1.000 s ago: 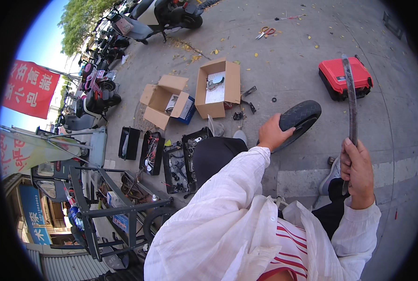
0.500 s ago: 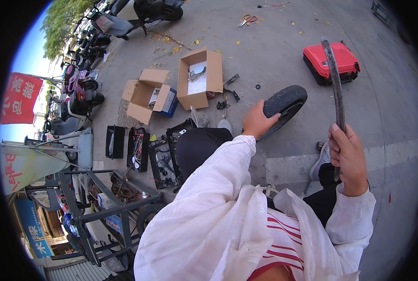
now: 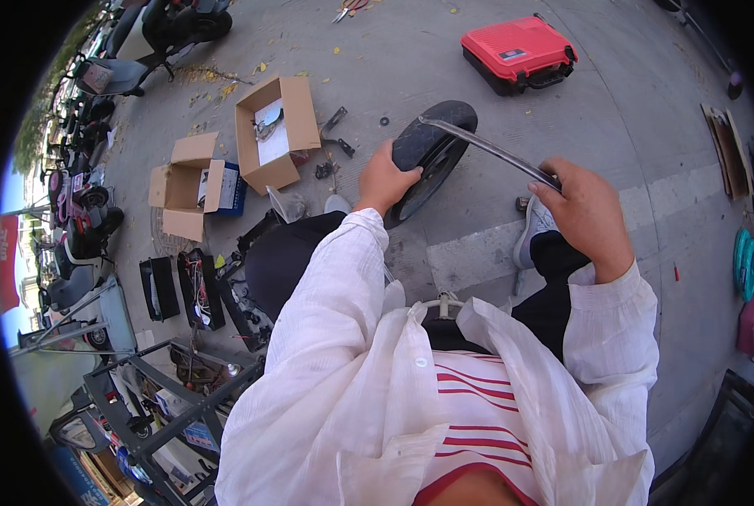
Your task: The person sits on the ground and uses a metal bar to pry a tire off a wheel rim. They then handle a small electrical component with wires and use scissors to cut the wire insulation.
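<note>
1. Leftmost, a narrow black open-topped tray (image 3: 172, 295) sat on the grey concrete pavement (image 3: 410, 51).
2. Next came a flapped brown cardboard box (image 3: 183, 223) and a squarer brown cardboard box (image 3: 301, 114).
3. The left hand (image 3: 383, 179) had thumb and fingers clamped on a black treaded rubber tyre (image 3: 412, 145), beyond the left end of the pale painted stripe (image 3: 470, 253).
4. A slim grey metal bar (image 3: 495, 148) crossed the tyre's upper rim; contact could not be told.
5. Farther off lay a red-and-black hard case (image 3: 520, 52).
6. The right hand (image 3: 585, 209) had its fingers wrapped around the bar's near end.
</note>
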Demonstrator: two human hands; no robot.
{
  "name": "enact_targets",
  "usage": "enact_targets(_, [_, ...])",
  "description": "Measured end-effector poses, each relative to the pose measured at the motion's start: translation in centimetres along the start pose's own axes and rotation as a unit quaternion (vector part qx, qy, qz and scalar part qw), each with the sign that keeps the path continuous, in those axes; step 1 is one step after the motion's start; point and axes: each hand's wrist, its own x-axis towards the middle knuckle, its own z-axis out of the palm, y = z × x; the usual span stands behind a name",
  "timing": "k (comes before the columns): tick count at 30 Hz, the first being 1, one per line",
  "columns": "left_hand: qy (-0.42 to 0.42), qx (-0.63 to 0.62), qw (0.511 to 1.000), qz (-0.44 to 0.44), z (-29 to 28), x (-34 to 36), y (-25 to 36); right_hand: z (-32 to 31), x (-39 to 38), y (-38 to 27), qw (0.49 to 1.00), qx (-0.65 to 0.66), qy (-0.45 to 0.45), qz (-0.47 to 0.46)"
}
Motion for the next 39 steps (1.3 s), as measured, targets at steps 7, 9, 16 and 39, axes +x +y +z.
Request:
enact_targets(7, [-0.009,-0.006,1.0,0.007,0.1,0.1,-0.1,1.4,-0.2,0.4,0.99,-0.128,-0.047,-0.023])
enact_targets(9, [0.006,-0.011,1.0,0.018,0.3,0.0,-0.4,1.8,0.0,-0.3,0.988,-0.139,-0.059,-0.015])
enact_targets(16, [0.091,-0.003,0.995,-0.05,0.3,-1.0,0.4,0.9,0.1,-0.7,0.99,-0.114,-0.084,-0.007])
enact_targets(39, [0.084,-0.715,0.458,-0.521,17.4,-7.9,-12.8,-0.3,0.2,1.3,0.991,-0.009,-0.104,0.082])
